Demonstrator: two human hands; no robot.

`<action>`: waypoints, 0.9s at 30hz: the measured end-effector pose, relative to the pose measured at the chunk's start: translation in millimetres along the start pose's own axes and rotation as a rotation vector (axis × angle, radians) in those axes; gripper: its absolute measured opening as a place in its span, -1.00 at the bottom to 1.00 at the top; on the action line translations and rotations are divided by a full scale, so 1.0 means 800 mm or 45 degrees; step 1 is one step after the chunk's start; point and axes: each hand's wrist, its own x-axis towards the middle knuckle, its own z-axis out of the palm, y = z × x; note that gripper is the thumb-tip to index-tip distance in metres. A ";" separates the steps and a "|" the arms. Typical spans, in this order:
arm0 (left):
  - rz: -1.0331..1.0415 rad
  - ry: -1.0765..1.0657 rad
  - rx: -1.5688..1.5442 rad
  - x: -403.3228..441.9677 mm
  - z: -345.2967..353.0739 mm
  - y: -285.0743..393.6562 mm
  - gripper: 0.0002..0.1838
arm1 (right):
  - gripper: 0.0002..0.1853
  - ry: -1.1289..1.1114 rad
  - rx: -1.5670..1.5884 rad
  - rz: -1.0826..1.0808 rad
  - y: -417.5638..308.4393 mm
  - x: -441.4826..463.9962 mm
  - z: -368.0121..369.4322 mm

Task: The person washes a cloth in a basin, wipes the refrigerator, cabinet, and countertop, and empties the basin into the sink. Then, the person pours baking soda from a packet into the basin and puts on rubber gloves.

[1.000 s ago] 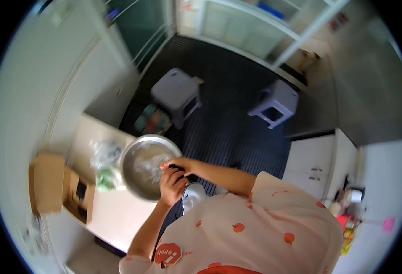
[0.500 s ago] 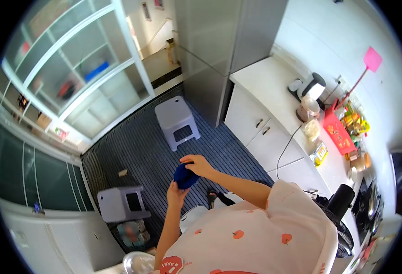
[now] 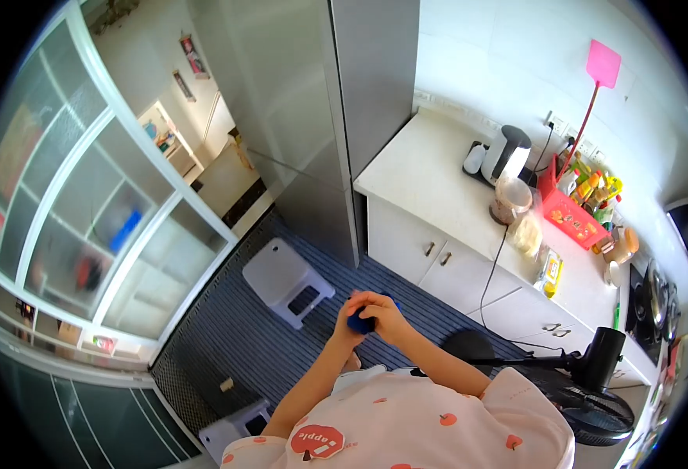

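A dark blue item point(image 3: 360, 321), soft and cloth-like, is bunched between my two hands in front of my body. What exactly it is I cannot make out. My left hand point(image 3: 346, 327) grips it from the left side, fingers curled. From the right, my right hand point(image 3: 383, 314) wraps over it with the thumb pressed on its front. A small bit of blue also shows behind the right hand's fingers. Both hands are close together, above the striped floor mat and near a grey plastic stool point(image 3: 275, 271).
A second stool point(image 3: 231, 430) stands at lower left. On the right, the white counter point(image 3: 414, 168) carries a kettle point(image 3: 508, 152), a red basket point(image 3: 567, 215) of bottles and a yellow packet point(image 3: 549, 273). A black fan point(image 3: 586, 406) is beside my right side. The fridge point(image 3: 375, 86) rises ahead.
My view has turned toward the counter. Both hands have drawn closer together, and the blue item, spread wide and round before, is now bunched smaller between them.
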 end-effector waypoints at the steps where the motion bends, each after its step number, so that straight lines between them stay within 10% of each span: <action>1: 0.031 -0.075 -0.042 0.001 0.004 0.006 -0.90 | -0.68 -0.002 0.097 0.070 -0.010 0.015 -0.001; 8: 0.266 -0.285 1.099 0.043 0.138 0.144 -0.71 | -0.42 0.049 0.110 0.327 -0.079 0.102 -0.030; 9: -0.190 -0.159 0.495 0.068 0.156 0.166 -0.53 | -0.43 0.156 0.040 0.309 -0.083 0.109 -0.043; 15: 0.206 -0.161 1.139 0.132 0.199 0.192 -0.42 | -0.51 0.829 -0.165 -0.342 -0.087 0.138 -0.113; 20: 0.564 -0.415 1.568 0.187 0.271 0.186 -0.59 | -0.01 0.505 -0.512 -0.580 -0.095 0.193 -0.101; 24: 0.144 -0.328 0.900 0.247 0.331 0.211 -0.65 | -0.21 0.527 -0.328 -0.712 -0.136 0.248 -0.107; 27: 0.847 -0.373 2.189 0.285 0.363 0.236 -0.65 | -0.45 0.658 -0.162 -0.729 -0.164 0.300 -0.146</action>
